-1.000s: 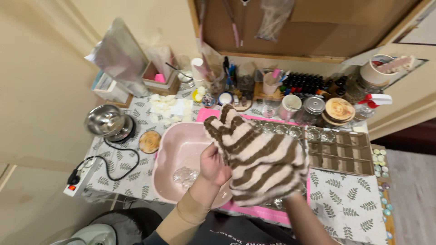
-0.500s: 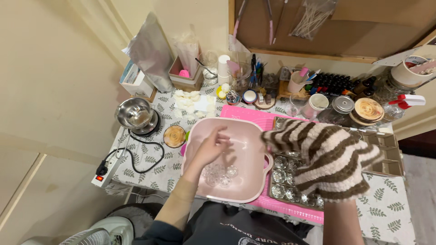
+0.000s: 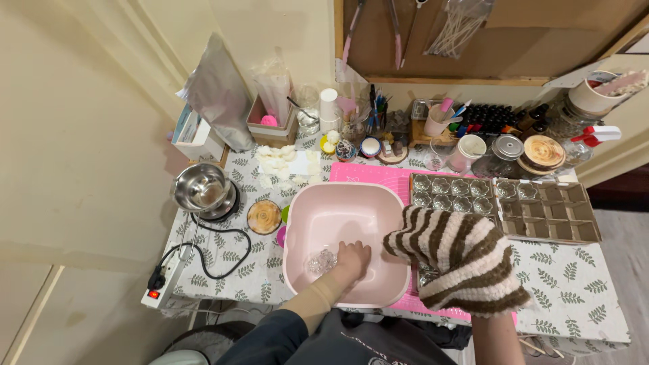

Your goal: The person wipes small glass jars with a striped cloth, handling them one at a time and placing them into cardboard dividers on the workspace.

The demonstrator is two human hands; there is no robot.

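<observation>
- Inside the pink basin (image 3: pixel 341 216), small clear pieces (image 3: pixel 322 260) are touched by the loosely curled left hand (image 3: pixel 353 259).
- At 3 o'clock, the right hand (image 3: pixel 454 260) is hidden in a striped mitt; its grip cannot be told.

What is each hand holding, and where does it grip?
The right hand holds a striped cloth draped over it. The left hand rests in the pink basin beside a clear piece; any grip is hidden.

Left hand (image 3: pixel 353 258) down — right hand (image 3: pixel 454 267) mitted
</observation>
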